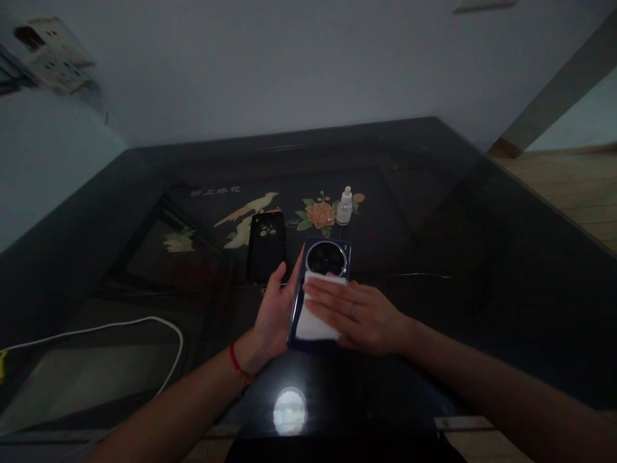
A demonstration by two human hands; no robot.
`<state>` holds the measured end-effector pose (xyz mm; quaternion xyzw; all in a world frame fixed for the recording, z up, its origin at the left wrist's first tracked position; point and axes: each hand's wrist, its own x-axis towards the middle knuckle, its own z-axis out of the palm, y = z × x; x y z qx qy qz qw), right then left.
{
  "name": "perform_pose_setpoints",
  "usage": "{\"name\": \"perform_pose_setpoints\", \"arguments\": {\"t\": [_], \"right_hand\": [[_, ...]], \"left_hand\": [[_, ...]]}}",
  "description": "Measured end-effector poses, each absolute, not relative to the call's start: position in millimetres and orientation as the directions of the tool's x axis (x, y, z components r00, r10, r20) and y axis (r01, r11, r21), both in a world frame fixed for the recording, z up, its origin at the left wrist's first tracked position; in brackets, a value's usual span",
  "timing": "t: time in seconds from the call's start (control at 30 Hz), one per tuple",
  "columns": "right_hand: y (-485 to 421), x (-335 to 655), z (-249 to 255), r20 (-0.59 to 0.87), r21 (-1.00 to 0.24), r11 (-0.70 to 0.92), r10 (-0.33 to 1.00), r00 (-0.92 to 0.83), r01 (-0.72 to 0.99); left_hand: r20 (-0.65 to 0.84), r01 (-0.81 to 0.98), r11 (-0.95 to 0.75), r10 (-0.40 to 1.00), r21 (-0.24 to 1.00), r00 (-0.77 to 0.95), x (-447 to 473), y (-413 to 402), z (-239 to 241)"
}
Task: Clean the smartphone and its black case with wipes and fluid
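Note:
My left hand (pixel 276 315) holds a dark blue smartphone (pixel 297 308) from its left side, with the back and the big round camera ring facing up. Over the lower part of that back lies a white cloth or tissue (pixel 318 326). The fingers of my right hand (pixel 361 315) press it flat against the phone. Behind my left hand a black phone case (pixel 267 247) lies on the table. A small clear bottle with a white cap (pixel 344 209) stands upright beyond the phone.
The dark glossy tabletop (pixel 457 225) carries a bird-and-flower picture and reflects a bright round light near its front edge. A white cable (pixel 120 323) curves across the left side. A pale wall (pixel 289 71) rises behind the table.

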<state>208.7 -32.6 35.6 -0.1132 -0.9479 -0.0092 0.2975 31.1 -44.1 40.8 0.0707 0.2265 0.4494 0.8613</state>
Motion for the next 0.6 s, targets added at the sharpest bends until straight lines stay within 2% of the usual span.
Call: {"name": "perform_pose_setpoints", "arguments": {"t": [0.07,0.1,0.2,0.27,0.3,0.4,0.47,0.53,0.6], "right_hand": [[-30.2,211.2,36.5,0.561,-0.069,0.957,0.272,-0.782,0.283],[-31.4,210.4,37.4,0.554,-0.059,0.967,0.238,-0.798,0.248],[-39.8,204.3,40.4,0.539,0.013,1.0,0.011,-0.842,0.021],[-42.2,203.5,41.4,0.55,0.044,0.998,-0.062,-0.833,-0.045],[-40.8,205.3,41.5,0.562,0.038,0.999,-0.03,-0.826,-0.01],[-30.8,215.2,41.7,0.592,-0.025,0.975,0.193,-0.783,0.221],[-26.6,218.7,42.9,0.604,-0.044,0.957,0.253,-0.756,0.285],[-28.9,215.9,45.1,0.602,-0.024,0.982,0.163,-0.782,0.186],[-35.8,209.0,47.3,0.595,0.015,1.0,0.0,-0.804,0.011]], "left_hand": [[-0.348,-0.752,0.578,0.808,0.317,0.475,30.4,-43.2,41.3],[-0.35,-0.744,0.59,0.8,0.313,0.488,30.1,-42.8,42.2],[-0.315,-0.704,0.635,0.771,0.318,0.553,29.4,-41.7,46.0],[-0.291,-0.693,0.636,0.772,0.339,0.565,28.8,-41.2,47.8],[-0.294,-0.696,0.629,0.777,0.346,0.556,28.5,-40.9,48.3],[-0.348,-0.741,0.566,0.819,0.36,0.457,28.1,-39.5,48.7],[-0.355,-0.764,0.532,0.838,0.365,0.414,28.1,-38.0,49.2],[-0.341,-0.748,0.559,0.824,0.359,0.452,27.8,-36.4,50.5],[-0.317,-0.723,0.59,0.806,0.36,0.5,26.8,-34.8,52.3]]}}
